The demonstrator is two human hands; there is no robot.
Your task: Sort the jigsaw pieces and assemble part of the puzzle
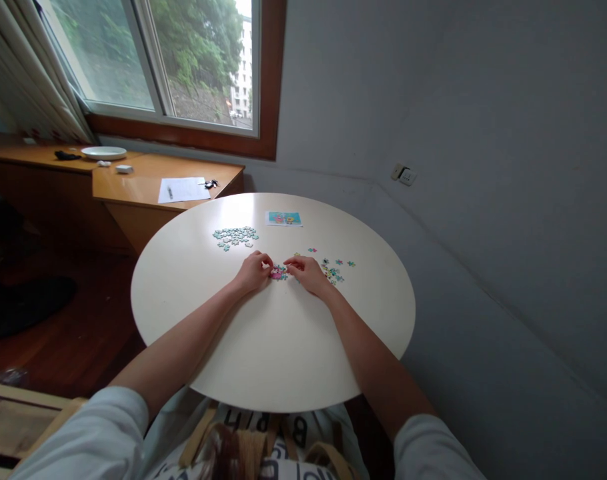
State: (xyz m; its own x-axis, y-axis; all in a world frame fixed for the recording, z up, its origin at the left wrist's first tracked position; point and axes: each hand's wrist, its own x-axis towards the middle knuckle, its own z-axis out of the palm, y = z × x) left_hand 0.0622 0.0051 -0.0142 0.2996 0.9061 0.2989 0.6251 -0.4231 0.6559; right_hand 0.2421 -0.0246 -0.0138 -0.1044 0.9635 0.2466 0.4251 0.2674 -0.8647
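A small joined cluster of pink and teal puzzle pieces (278, 273) lies near the middle of the round white table (263, 360). My left hand (253, 272) rests on the table with its fingers curled, pinching the cluster's left side. My right hand (307, 272) presses its fingertips on the cluster's right side, fingers bent. A heap of loose teal pieces (235, 236) lies beyond my left hand. Scattered coloured pieces (333, 270) lie just right of my right hand. A small reference picture card (283, 218) lies at the far side of the table.
A wooden desk (133, 190) under the window holds a sheet of paper (181, 190), a white plate (103, 153) and small items. A grey wall with a socket (403, 175) runs along the right. Dark wooden floor lies to the left.
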